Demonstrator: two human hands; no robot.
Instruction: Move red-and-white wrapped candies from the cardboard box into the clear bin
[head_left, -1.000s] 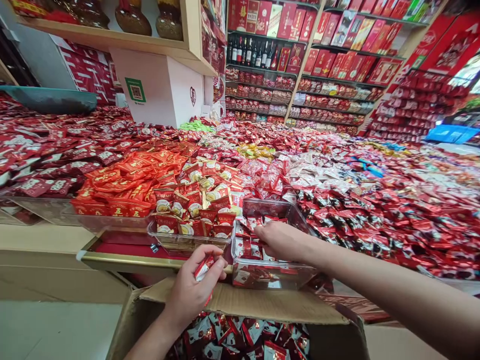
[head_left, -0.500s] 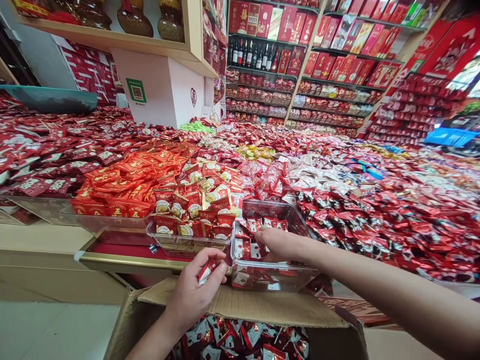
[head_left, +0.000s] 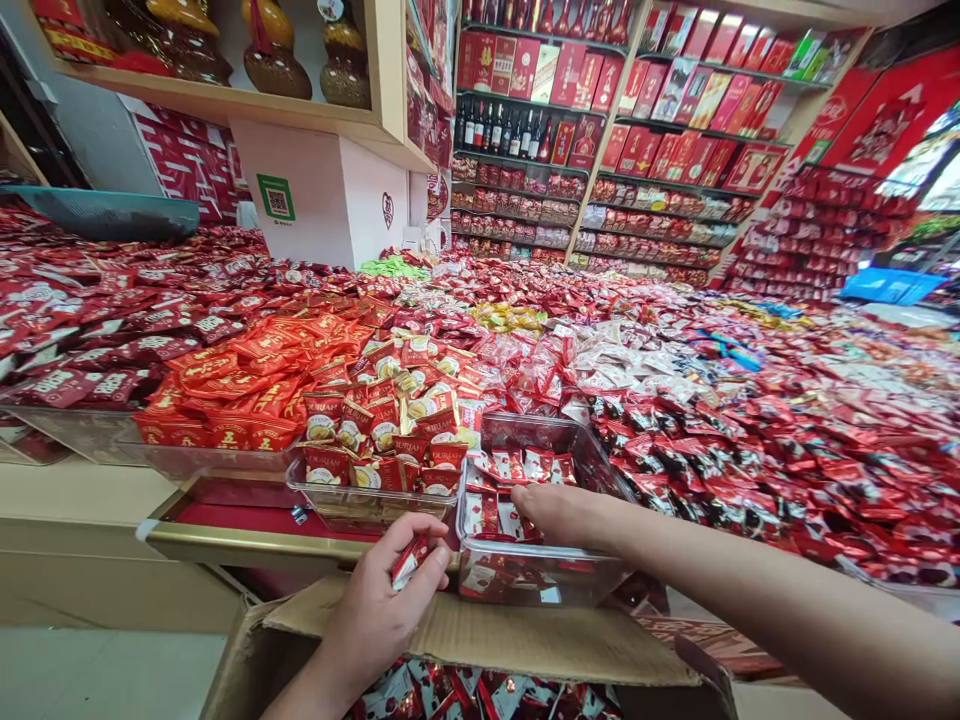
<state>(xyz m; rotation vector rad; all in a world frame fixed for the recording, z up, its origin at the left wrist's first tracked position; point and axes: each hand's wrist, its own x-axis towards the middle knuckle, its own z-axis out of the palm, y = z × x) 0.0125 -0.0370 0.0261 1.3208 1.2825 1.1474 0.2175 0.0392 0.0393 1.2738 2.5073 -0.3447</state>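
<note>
Candy packet (head_left: 409, 560) sits pinched in the left hand (head_left: 379, 610) at six o'clock, above a cardboard box (head_left: 487, 635) holding more; the right hand (head_left: 559, 515), at its one o'clock, lies palm-down in a clear bin (head_left: 596, 455) of packets. Whether it grips any, I cannot tell.

The packet (head_left: 410, 560) pinched in the left hand (head_left: 382, 600) was glossy foil. Under the right hand (head_left: 562, 512), the tray (head_left: 540, 585) was clear, smooth plastic. Below both hands, the box flap (head_left: 495, 635) was matt brown cardboard. The worktop edge (head_left: 247, 545), left of them, shone like brass.
</note>
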